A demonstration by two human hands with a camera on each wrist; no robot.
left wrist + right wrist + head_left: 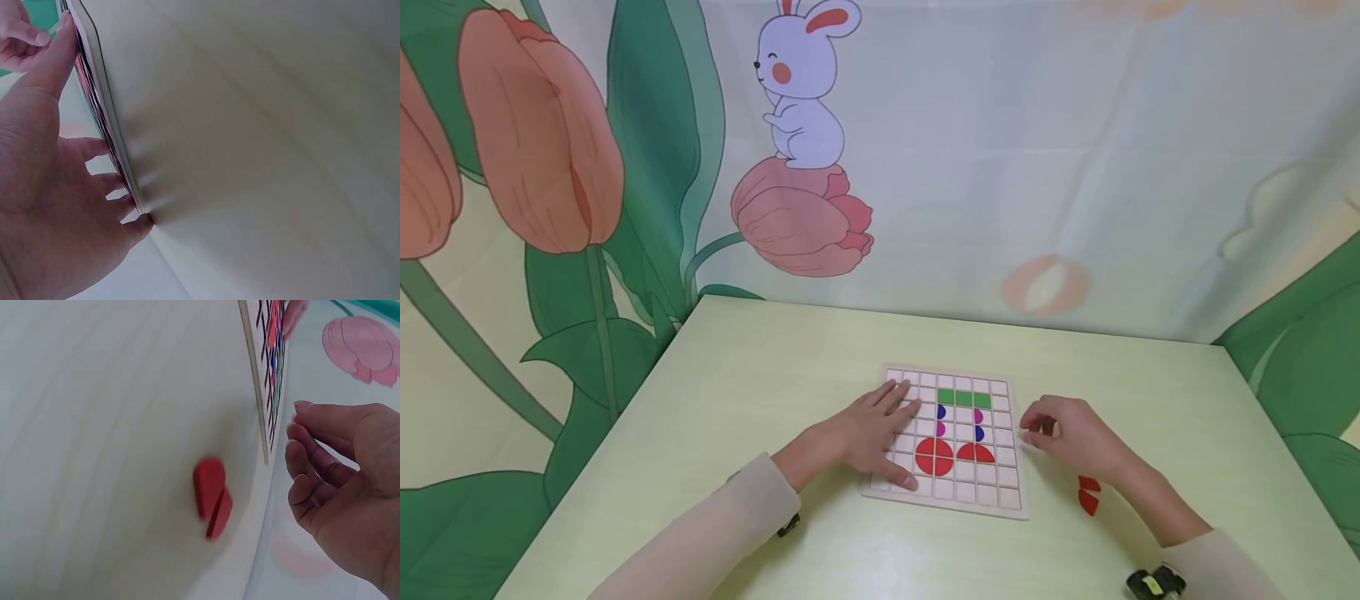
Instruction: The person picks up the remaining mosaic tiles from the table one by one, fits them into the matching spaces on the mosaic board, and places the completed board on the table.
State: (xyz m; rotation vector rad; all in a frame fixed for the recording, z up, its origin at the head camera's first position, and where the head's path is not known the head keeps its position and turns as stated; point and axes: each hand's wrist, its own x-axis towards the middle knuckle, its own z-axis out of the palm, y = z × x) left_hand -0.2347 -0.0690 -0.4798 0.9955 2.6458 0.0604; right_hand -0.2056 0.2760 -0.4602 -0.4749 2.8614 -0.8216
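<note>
A light wooden grid board (925, 493) lies on the table. My left hand (871, 429) rests on its left side with the fingers spread. In the left wrist view, the fingers (94, 149) touch the board's edge. Set in the grid are a green row (965, 398), small blue and pink half-rounds, a red circle of quarter pieces (934, 457) and a red half circle (975, 453). My right hand (1071, 432) hovers just right of the board, fingers loosely curled, with nothing visible between them. Below it, two red quarter pieces (210, 487) lie on the table.
The pale table (775, 358) extends around the board. Behind it hangs a cloth backdrop (925, 167) with a rabbit and tulips. A dark wrist device (1156, 582) sits at the right sleeve.
</note>
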